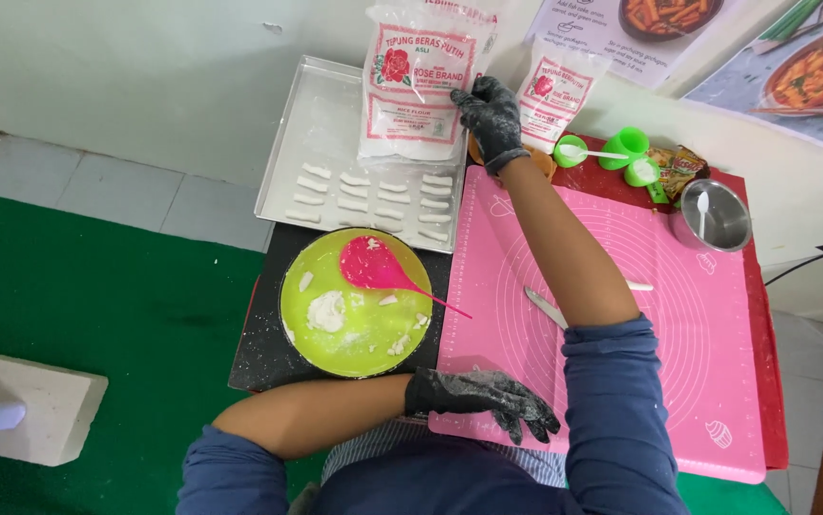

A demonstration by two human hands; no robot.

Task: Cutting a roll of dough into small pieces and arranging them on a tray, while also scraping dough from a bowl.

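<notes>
R hand (pixel 490 116) in black glove, fingers curled gripping the white plastic flour bag w/ red-pink label (pixel 418 84), above the pink silicone mat (pixel 678 286). L hand (pixel 488 399), fingers spread, flat on mat's near edge. Round lime-green bowl (pixel 354 303) just left of mat.

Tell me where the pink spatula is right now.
In the head view, the pink spatula lies in the green bowl, left of the pink mat, its handle over the bowl's right rim, just below the metal tray.
</notes>
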